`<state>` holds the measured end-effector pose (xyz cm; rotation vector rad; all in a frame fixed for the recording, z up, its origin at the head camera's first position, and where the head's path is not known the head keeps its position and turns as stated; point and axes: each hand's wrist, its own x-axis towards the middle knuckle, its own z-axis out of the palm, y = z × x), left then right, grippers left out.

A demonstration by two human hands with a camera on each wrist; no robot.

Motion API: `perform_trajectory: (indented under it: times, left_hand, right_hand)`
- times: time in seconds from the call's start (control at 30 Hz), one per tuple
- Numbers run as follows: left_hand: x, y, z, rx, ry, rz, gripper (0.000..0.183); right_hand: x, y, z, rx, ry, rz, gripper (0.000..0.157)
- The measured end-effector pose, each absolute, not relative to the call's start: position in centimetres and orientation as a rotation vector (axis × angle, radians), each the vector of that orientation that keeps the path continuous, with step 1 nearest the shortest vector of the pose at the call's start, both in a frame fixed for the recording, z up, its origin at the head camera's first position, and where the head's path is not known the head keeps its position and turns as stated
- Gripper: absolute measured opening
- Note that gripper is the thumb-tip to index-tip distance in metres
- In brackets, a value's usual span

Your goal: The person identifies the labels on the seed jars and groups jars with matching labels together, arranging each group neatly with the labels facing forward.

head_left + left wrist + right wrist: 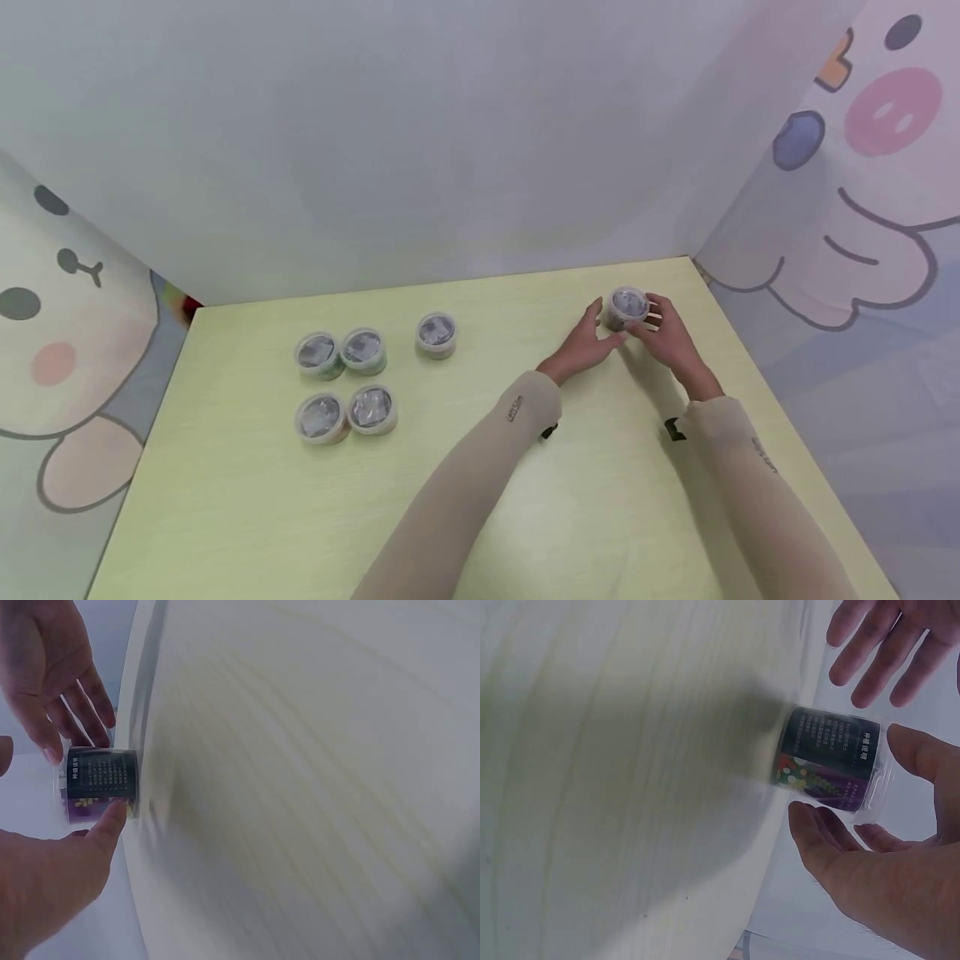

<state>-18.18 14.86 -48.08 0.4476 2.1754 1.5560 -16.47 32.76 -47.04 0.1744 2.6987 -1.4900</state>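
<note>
Tub [627, 307] label — wrist views only

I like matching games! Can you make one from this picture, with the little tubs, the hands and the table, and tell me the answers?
Things:
1. tub by the hands
2. group of four tubs
3. lone tub
4. table

Descriptions:
A. pale yellow-green top
B. packed close together on the left side
C. standing by itself, a little right of the group
D. between the left hand and the right hand, near the far right corner

Pairs: 1-D, 2-B, 3-C, 4-A
</note>
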Motion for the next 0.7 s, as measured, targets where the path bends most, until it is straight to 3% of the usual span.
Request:
perform_trajectory:
  times: [0.3,0.7]
  left_hand:
    - [-18.4,15.2,-48.4,0.456,2.144,1.605,0.074]
    - [-17.3,13.8,-48.4,0.511,2.197,1.633,0.065]
  right_hand:
    - [-16.8,32.4,-47.4,0.15,2.736,-1.509,0.063]
    - [-15.8,31.4,-47.0,0.09,2.742,-1.495,0.066]
